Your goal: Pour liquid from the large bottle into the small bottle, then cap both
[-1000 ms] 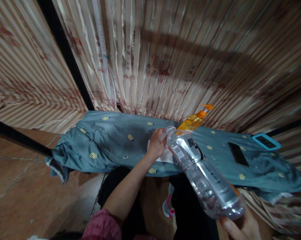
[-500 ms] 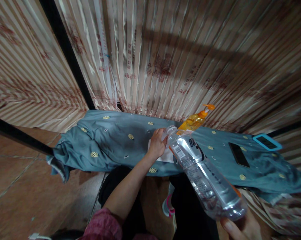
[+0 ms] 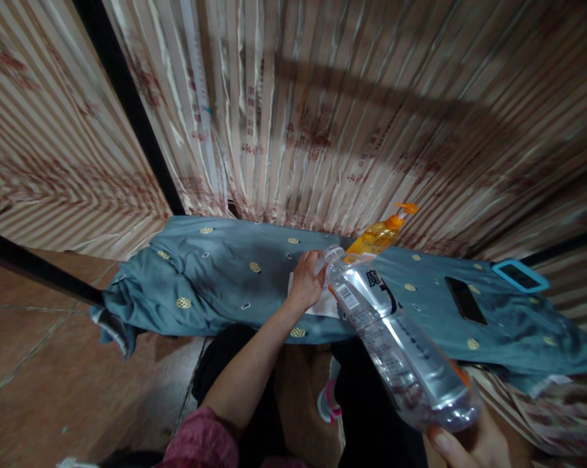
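Fingers of the left hand (image 3: 307, 281): curled together round the neck end of the plastic bottle (image 3: 398, 348), at its cap; whether the cap itself is pinched cannot be told, since the fingertips hide it.
Right hand (image 3: 471, 445): at the lower edge of the view, thumb and palm cupped under the bottle's base; only part of it shows.
Bottle: clear, with a silver label and a barcode, lying tilted, neck up and away from the person, base low and near. It hangs over the edge of the blue cloth (image 3: 215, 279), touching neither cloth nor floor.
White paper (image 3: 322, 304): flat on the cloth, just under the left hand.
Orange pump bottle (image 3: 378, 235): upright, just behind the neck of the clear one.
Phone (image 3: 463, 300) and blue-cased device (image 3: 520, 276): on the cloth, well to the right.
Handling note, as a judgement: the base wants a steady hold while the neck hand works, with the neck kept uppermost and clear of the pump bottle.
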`<action>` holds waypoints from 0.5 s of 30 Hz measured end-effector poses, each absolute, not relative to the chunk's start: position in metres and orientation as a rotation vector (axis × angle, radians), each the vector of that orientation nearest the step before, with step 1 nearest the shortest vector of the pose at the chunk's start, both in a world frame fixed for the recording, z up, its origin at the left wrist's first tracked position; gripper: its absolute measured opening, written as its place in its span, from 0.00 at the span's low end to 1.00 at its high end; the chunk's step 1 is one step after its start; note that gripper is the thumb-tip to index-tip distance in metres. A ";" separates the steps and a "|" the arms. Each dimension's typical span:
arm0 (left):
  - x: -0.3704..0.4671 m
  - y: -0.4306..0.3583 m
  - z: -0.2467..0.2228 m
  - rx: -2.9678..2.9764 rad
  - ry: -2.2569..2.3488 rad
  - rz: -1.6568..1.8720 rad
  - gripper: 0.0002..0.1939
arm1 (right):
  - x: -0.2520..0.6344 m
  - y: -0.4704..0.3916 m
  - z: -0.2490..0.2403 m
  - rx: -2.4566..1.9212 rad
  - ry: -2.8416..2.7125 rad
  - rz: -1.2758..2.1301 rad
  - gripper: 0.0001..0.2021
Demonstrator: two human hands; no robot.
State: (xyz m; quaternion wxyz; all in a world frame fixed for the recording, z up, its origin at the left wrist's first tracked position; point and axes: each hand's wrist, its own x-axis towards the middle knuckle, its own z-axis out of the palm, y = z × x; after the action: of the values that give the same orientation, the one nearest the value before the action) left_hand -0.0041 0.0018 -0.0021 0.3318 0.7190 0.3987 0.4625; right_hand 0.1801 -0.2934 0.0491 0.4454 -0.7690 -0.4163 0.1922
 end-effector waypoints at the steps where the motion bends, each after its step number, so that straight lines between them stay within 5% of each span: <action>1: -0.004 0.002 -0.002 1.882 1.039 1.210 0.17 | 0.188 -0.295 0.046 -1.916 -1.116 0.504 0.38; 15: -0.006 0.001 0.000 1.890 1.030 1.187 0.17 | 0.182 -0.291 0.057 -1.784 -1.048 0.633 0.34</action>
State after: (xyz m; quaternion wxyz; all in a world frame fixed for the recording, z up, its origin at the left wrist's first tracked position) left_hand -0.0058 0.0012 -0.0004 0.3352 0.7245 0.3947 0.4549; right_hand 0.1815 -0.2908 0.0571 0.4700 -0.7278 -0.4275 0.2581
